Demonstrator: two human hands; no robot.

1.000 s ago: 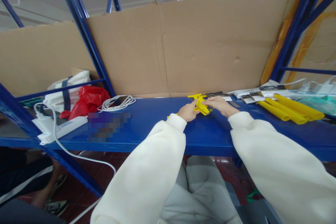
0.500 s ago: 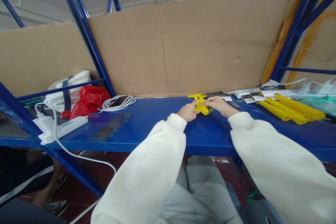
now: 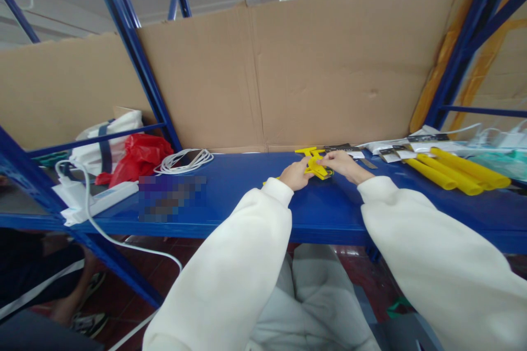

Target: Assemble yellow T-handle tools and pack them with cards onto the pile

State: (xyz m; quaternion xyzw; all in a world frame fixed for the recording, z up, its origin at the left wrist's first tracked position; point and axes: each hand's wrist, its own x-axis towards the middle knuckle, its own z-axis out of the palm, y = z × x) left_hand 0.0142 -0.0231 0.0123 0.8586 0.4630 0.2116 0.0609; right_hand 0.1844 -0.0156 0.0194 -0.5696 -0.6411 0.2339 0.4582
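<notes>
Near the middle of the blue shelf, my left hand [image 3: 295,176] is closed around a yellow plastic tool [image 3: 320,172] with a broad, angled head. Its exact kind is hard to tell at this size. My right hand [image 3: 342,164] pinches at the upper right of that head, thumb and fingertips pressed together; anything small between them is hidden. Just behind lies another yellow T-shaped piece [image 3: 308,151]. Black-and-white packets [image 3: 345,149] and a thin metal strip [image 3: 368,163] lie beyond my right hand. A yellow tip pokes out by my left cuff.
Several yellow tubes [image 3: 461,173] lie at the right with white packets. To the left are a coiled white cable [image 3: 185,162], a red plastic bag [image 3: 142,154] and a white power strip [image 3: 109,199]. Cardboard [image 3: 321,71] walls the back; blue posts stand either side. Another person's legs show lower left.
The yellow tool's head has tilted slightly in my hands, and my right fingers have shifted a little on it. Everything else looks the same.
</notes>
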